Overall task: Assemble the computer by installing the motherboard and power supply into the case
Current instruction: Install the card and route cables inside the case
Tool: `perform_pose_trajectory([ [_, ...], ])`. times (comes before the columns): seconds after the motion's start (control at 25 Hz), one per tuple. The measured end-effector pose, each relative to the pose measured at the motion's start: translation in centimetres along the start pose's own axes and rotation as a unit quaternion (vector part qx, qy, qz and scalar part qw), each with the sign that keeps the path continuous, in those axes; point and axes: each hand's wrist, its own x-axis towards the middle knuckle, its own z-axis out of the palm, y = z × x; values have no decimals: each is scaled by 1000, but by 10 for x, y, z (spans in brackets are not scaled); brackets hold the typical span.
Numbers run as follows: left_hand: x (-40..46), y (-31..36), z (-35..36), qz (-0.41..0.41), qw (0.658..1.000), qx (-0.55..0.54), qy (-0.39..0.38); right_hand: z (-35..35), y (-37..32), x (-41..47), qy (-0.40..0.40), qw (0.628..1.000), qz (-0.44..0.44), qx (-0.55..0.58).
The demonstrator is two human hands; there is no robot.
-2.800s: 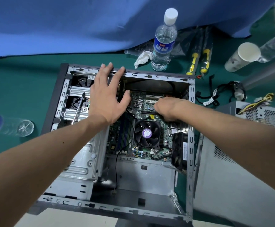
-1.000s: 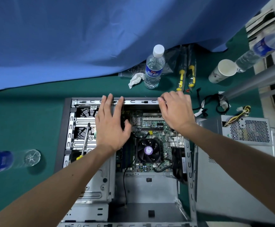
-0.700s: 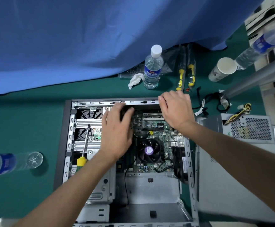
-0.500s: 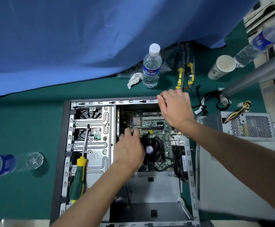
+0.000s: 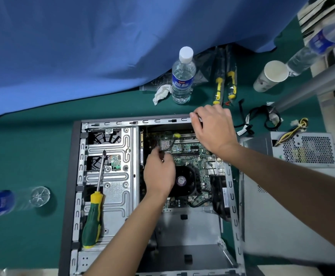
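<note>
Motherboard [image 5: 184, 156], green, lying flat inside open grey case [image 5: 110, 196], seen from head camera looking straight down. Case on its side on green table [image 5: 23, 146], bay for power supply at near end still bare metal. Power supply [image 5: 306, 148], silver box with mesh vent and yellow wires, sitting outside, just right of case.

Left hand [image 5: 158, 176] reaching in over black cooler fan [image 5: 184, 180], fingers curled together near a small silver heatsink [image 5: 164, 145], seemingly pinching something small and dark; exactly what, impossible to tell. Right hand [image 5: 212, 130] resting on far rim of case, fingers bent over the edge, steadying the frame.

Green-and-yellow screwdriver [image 5: 94, 208] lying loose on drive cage to the left, touching neither hand. Water bottle [image 5: 182, 76], paper cup [image 5: 272, 75] and loose black cables [image 5: 258, 120] beyond the case.

Judged step: seating or fastening the board at its far left area. Done well by keeping right hand braced on the rim, working left fingertips lightly and squarely, avoiding pressure on fan and heatsink, checking board holes line up before tightening, and keeping loose leads clear of the fan.
</note>
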Motion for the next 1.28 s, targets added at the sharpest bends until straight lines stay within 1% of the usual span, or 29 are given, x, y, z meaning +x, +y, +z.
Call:
perform_pose_trajectory([
  [0.12,0,5,-1,18,996,-89,21,0,2,-1,1,1000,0,-2],
  [0.28,0,5,2,66,994,-82,14,-1,0,-1,2,1000,-2,-5],
  [0.36,6,4,4,88,995,-55,0,-1,-1,0,4,1000,-4,-8],
  [0.52,23,3,5,98,993,67,-25,-1,-2,0,4,1000,-7,-13],
  [0.68,33,6,10,120,989,88,-14,0,-3,0,6,1000,-10,-21],
  [0.88,35,8,5,98,984,114,-93,0,-1,0,7,1000,-15,-18],
  [0.92,29,9,1,98,981,134,-100,0,-1,0,7,1000,-16,-16],
  [0.96,21,10,-3,116,975,164,-98,1,0,0,8,1000,-17,-16],
  [1.0,13,10,-9,159,965,195,-79,1,0,0,8,1000,-18,-18],
  [1.04,6,13,-19,218,951,216,-41,1,0,-1,8,1000,-19,-19],
  [1.12,8,20,-44,323,916,232,60,0,1,0,10,1000,-22,-18],
  [1.16,19,24,-56,352,900,233,111,0,0,0,12,1000,-24,-17],
  [1.2,34,29,-67,357,891,240,146,0,0,1,12,999,-25,-15],
  [1.24,50,34,-76,339,892,259,150,0,-1,2,12,1000,-25,-14],
  [1.28,66,39,-80,313,897,285,127,0,-1,2,10,1000,-25,-14],
])
